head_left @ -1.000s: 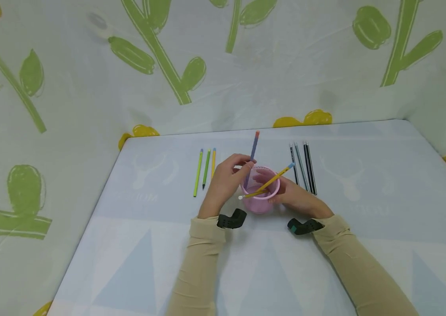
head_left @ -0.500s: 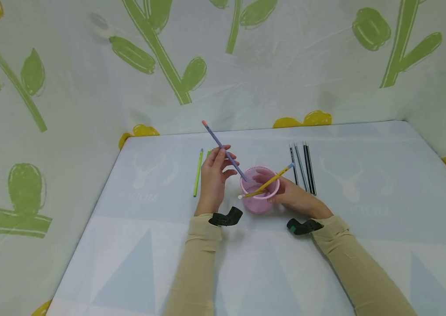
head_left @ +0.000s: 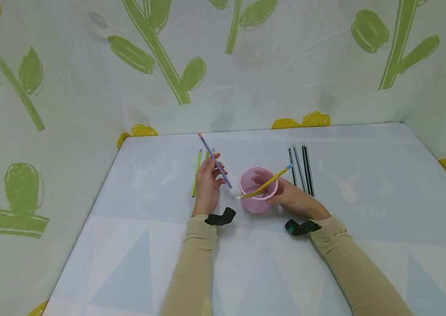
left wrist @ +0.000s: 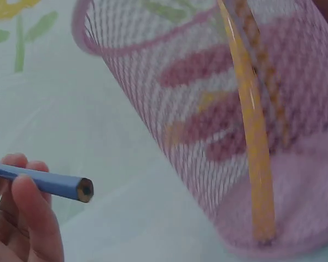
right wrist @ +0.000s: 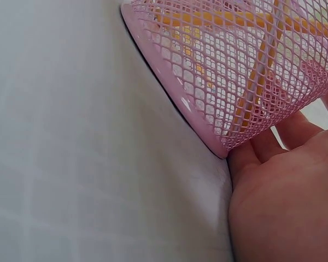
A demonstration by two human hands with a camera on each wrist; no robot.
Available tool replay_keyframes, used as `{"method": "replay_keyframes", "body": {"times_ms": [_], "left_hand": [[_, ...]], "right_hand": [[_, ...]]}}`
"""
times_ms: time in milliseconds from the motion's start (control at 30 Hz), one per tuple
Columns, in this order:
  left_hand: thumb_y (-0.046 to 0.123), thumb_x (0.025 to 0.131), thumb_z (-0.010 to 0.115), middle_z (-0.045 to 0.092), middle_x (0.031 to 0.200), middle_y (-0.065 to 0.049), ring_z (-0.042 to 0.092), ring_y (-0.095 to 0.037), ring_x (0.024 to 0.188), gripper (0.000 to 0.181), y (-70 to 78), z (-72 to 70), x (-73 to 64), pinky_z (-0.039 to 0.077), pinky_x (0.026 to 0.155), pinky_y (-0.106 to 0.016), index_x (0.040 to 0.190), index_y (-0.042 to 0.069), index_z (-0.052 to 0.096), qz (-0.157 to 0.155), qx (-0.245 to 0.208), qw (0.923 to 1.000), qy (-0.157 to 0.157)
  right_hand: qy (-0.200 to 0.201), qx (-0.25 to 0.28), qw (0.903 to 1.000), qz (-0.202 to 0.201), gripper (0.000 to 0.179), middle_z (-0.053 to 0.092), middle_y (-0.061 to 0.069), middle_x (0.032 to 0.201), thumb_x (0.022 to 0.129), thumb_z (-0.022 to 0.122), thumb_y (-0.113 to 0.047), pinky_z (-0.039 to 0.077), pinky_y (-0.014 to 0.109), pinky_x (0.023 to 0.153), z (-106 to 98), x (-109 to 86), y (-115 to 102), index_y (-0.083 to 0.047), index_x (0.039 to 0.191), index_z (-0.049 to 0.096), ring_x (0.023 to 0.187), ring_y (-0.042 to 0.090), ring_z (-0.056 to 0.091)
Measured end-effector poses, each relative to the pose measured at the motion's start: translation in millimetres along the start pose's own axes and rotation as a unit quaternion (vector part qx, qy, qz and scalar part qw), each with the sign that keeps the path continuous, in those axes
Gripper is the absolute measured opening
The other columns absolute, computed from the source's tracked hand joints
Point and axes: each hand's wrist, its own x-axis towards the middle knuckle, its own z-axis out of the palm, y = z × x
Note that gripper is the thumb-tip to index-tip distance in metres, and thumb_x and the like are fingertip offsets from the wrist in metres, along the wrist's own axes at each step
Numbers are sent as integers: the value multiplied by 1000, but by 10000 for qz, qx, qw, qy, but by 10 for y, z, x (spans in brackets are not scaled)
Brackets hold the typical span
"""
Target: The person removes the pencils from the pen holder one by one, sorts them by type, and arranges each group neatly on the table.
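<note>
My left hand (head_left: 207, 184) pinches a purple pencil (head_left: 206, 146) just left of the pink mesh pencil cup (head_left: 255, 207). The pencil slants, its red-orange end up and away. Its blunt, unsharpened end (left wrist: 86, 190) shows in the left wrist view, apart from the cup. Around the cup's right side curls my right hand (head_left: 294, 198), fingers visible through the mesh. In the right wrist view the cup's base rim (right wrist: 177, 93) stands on the table. Two yellow pencils lean crosswise inside; one (head_left: 274, 178) sticks out to the right, the other (head_left: 246, 195) to the left.
Left of the cup lie a lime-green pencil (head_left: 196, 173) and others partly hidden behind my left hand. Several dark pencils (head_left: 307, 169) and a grey-blue pencil (head_left: 299, 169) lie right of it. A patterned fabric wall (head_left: 246, 87) rises behind the table's back edge.
My left hand has drawn the purple pencil out of the cup and moved left with it, its lower end now beside the cup. The right hand stays at the cup.
</note>
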Motion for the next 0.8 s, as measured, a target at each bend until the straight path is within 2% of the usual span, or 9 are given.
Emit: {"method": "replay_keyframes", "body": {"times_ms": [133,267,367,467,567,667,700,767,800], "left_hand": [[21,91,52,54,92,-8,55,-20,77,30,-34,-63,-4,46,55,-24,120,15,55,80,1045,9941,-294],[23,88,56,57,99,-11,57,-20,76,38,-53,-103,-17,46,55,-24,126,20,50,310,1610,9851,-516],[25,87,58,59,99,-10,57,-22,69,39,-51,-107,-23,44,49,-22,125,25,49,565,1877,9800,-348],[28,86,59,60,96,-5,55,-21,61,34,-36,-123,-28,40,45,-21,120,24,53,941,2413,9659,-81],[24,87,58,60,93,-1,51,-21,58,26,36,-105,-77,39,47,-23,112,18,59,1282,3199,9385,207],[22,87,58,60,91,6,47,-16,59,18,44,-142,-70,37,50,-24,103,21,64,1647,3914,9042,457],[20,87,57,60,89,6,45,-16,60,16,44,-153,-64,36,51,-25,101,21,65,1757,4132,8920,520],[22,87,57,58,86,10,42,-13,61,15,-21,-224,2,35,52,-25,98,25,67,1943,4650,8616,609],[21,87,57,58,86,9,42,-13,63,15,-22,-229,9,34,54,-25,97,24,67,1993,4890,8469,628]], "right_hand": [[-47,11,9999,-95,70,33,4,140,81,59,2,33,39,98,-20,17,53,-16,140,26,126,24,31],[-72,-3,9998,-174,70,34,3,139,81,59,0,34,37,98,-58,40,140,-19,140,26,125,23,33],[-98,31,9997,-207,71,34,2,140,81,61,-1,35,36,96,-85,45,185,-20,140,26,125,23,33],[-103,1,9997,-220,71,34,2,139,81,61,-2,35,36,96,-97,49,203,-22,139,27,125,22,33],[-62,-64,9998,-178,71,36,2,137,80,62,-2,36,36,96,-93,48,194,-23,139,28,124,21,34],[-46,-80,9998,-149,70,37,4,137,81,61,-1,34,38,97,-71,33,147,-21,139,28,124,23,33],[-37,-89,9999,-135,70,37,4,137,81,60,-1,33,39,98,-61,26,123,-21,139,28,125,23,33],[-11,-115,9998,-132,69,37,6,136,81,60,0,31,40,99,-45,10,80,-20,139,28,125,24,33],[7,-132,9998,-114,69,38,7,136,81,59,1,31,40,99,-35,1,57,-19,139,28,125,24,33]]}}
